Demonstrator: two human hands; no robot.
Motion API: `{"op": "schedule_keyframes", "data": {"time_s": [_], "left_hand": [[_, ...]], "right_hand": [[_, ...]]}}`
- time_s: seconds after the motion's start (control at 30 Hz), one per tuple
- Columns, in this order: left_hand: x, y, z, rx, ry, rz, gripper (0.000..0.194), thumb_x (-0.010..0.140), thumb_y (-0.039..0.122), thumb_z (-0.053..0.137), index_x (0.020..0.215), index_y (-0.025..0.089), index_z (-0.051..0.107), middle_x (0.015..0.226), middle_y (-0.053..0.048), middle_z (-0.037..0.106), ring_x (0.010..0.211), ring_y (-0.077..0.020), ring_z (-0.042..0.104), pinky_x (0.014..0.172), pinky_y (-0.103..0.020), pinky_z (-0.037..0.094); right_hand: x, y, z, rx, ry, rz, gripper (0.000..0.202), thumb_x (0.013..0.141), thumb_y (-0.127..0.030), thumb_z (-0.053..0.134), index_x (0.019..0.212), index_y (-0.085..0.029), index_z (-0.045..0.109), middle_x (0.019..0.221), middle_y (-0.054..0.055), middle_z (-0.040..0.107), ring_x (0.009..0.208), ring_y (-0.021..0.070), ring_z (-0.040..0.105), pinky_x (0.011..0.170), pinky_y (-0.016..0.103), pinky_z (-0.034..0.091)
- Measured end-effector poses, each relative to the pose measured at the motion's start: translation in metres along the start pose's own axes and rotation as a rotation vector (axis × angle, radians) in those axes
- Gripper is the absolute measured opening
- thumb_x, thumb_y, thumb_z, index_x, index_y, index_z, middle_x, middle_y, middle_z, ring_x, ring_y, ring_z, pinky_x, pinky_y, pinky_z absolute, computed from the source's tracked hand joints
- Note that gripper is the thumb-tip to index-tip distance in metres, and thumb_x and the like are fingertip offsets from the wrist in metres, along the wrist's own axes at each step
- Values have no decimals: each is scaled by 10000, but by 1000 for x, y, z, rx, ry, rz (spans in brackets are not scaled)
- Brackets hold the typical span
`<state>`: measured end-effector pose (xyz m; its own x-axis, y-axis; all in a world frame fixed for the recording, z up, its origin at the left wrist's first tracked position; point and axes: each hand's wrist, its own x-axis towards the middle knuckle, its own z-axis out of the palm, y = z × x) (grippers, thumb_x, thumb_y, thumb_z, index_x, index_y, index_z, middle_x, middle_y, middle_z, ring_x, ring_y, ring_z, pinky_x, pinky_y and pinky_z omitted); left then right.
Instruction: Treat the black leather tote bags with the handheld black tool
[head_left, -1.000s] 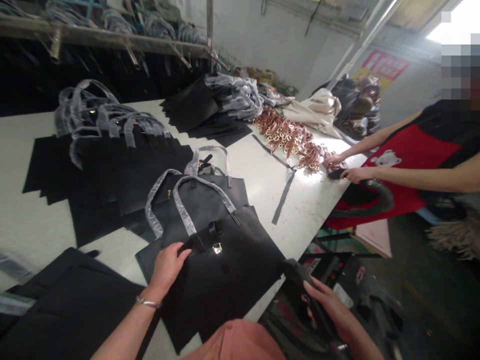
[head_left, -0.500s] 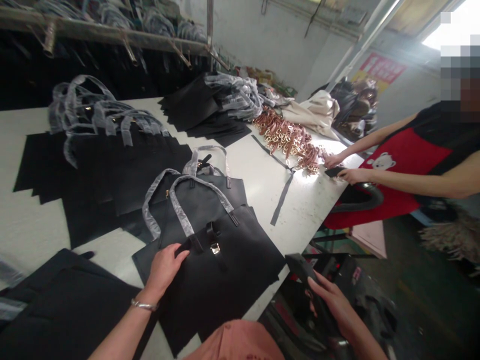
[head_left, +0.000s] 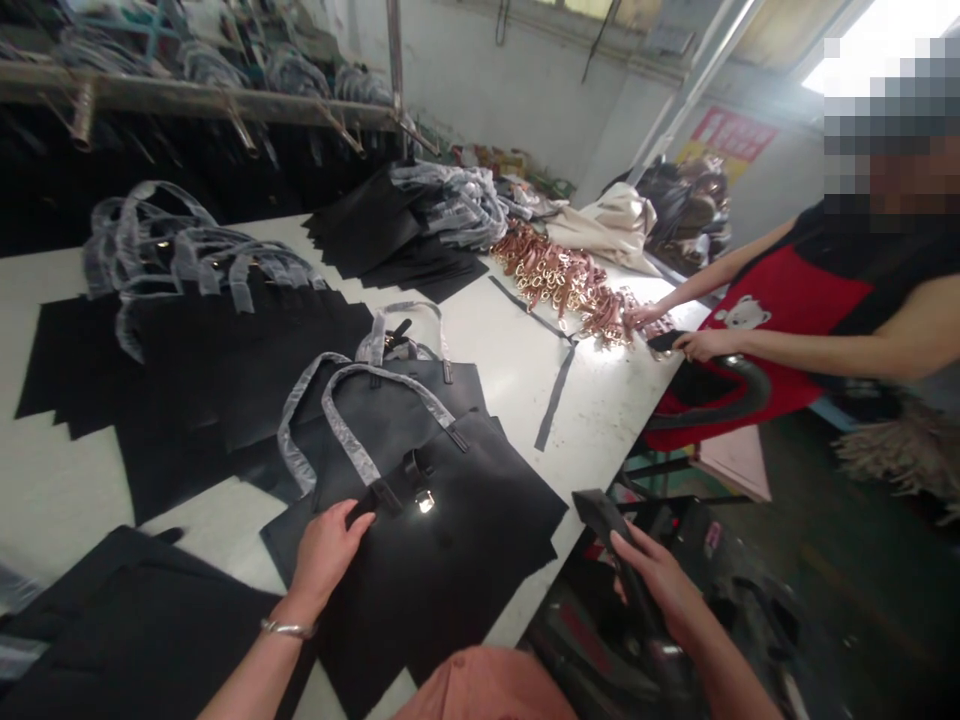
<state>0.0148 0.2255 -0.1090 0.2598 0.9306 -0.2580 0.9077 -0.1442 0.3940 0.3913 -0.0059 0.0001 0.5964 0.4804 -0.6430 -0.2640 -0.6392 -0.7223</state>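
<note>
A black tote bag lies flat on top of other bags, its handle wrapped in clear plastic and a small metal clasp on its front. My left hand pinches the bag's upper left edge beside the handle's base, thumb on top. Off the table's edge, my right hand is closed around a black flat-ended hose nozzle, which points up and left towards the bag's right corner. Part of the nozzle's grip is hidden by my fingers.
Stacks of black bags cover the left of the white table. Brown straps with gold clasps are heaped at the back. A dark strip lies nearby. On the right, a co-worker in a red apron holds a dark hose.
The view has shifted slightly, with the scene sliding a little left. The nozzle's end sits a little higher and more level. My left hand keeps its hold on the bag.
</note>
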Motion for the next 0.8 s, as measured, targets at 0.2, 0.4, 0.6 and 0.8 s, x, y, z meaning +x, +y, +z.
{"op": "schedule_keyframes", "data": {"time_s": [0.2, 0.4, 0.6, 0.8], "left_hand": [[2, -5, 3, -24, 9, 37, 389, 871, 436, 461, 1027, 157, 682, 1087, -113, 713, 975, -283, 675, 845, -330, 494], [9, -6, -4, -17, -2, 44, 359, 817, 419, 513, 984, 169, 709, 1032, -106, 730, 947, -278, 685, 826, -311, 509], [12, -5, -6, 32, -10, 61, 363, 810, 415, 508, 982, 167, 709, 1048, -109, 730, 972, -286, 682, 844, -316, 511], [11, -5, -4, 66, -15, 35, 400, 811, 427, 490, 1001, 145, 701, 1034, -129, 732, 981, -303, 681, 847, -339, 512]], "right_hand": [[3, 9, 3, -126, -118, 57, 733, 771, -493, 687, 1405, -201, 467, 607, -29, 616, 385, 122, 561, 366, 220, 410], [24, 1, -11, -193, -275, 55, 683, 788, -472, 670, 1390, -207, 487, 647, -32, 595, 379, 92, 537, 354, 198, 400], [41, -12, -8, -210, -459, 50, 598, 806, -406, 664, 1357, -223, 522, 631, -41, 586, 381, 87, 532, 353, 186, 402], [46, -13, -11, -157, -435, 17, 579, 815, -383, 652, 1357, -228, 518, 662, -42, 591, 409, 82, 548, 376, 182, 416]]}}
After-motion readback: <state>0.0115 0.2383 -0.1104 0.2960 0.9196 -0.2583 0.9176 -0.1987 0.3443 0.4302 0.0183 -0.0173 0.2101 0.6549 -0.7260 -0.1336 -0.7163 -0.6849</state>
